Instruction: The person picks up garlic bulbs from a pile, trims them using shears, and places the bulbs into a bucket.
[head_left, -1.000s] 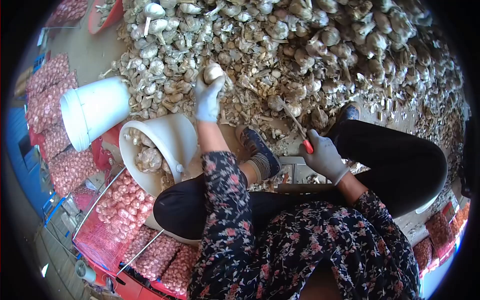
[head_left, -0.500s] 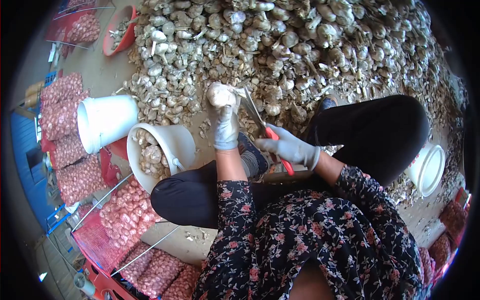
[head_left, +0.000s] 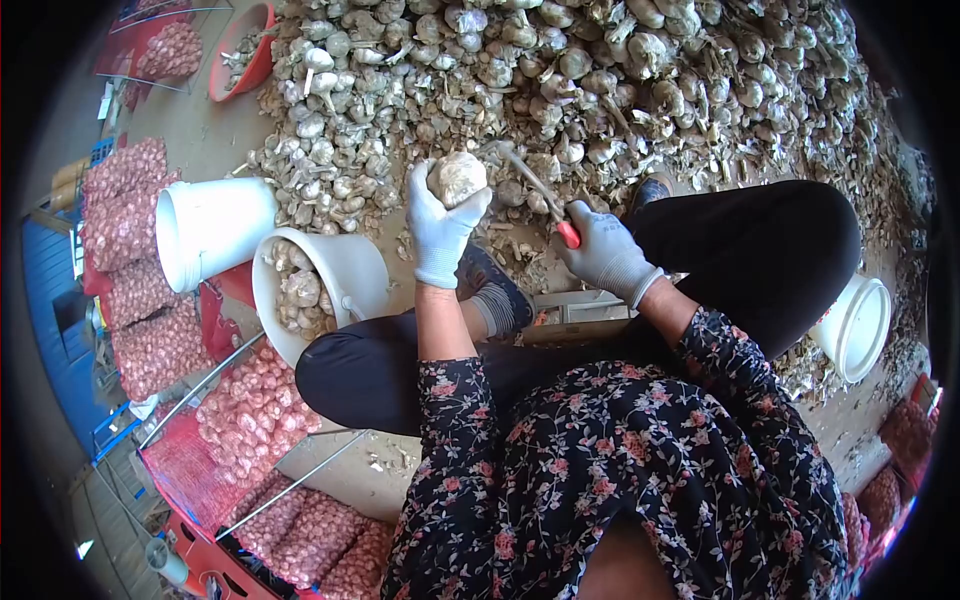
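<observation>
My left hand (head_left: 443, 228), in a pale work glove, grips a whitish garlic bulb (head_left: 461, 178) with the fingers wrapped round its sides. My right hand (head_left: 606, 252), gloved too, is closed round the red handles of a pair of scissors (head_left: 540, 188). The blades point up and left, a little to the right of the bulb and apart from it. Most of the handles is hidden by the glove. Beyond both hands spreads a large heap of garlic (head_left: 560, 60) with stems and dry skins among it.
A white bucket holding garlic bulbs (head_left: 352, 268) leans by my left knee, beside another white bucket (head_left: 230, 225). Net sacks of garlic (head_left: 160, 345) line the left side. At far left top is a red tub (head_left: 222, 68); a white bucket (head_left: 858, 330) lies at right.
The scissors have drawn away from the bulb as my right hand moved right and up. My left hand has turned, showing more of the bulb, whose stem side no longer faces the blades.
</observation>
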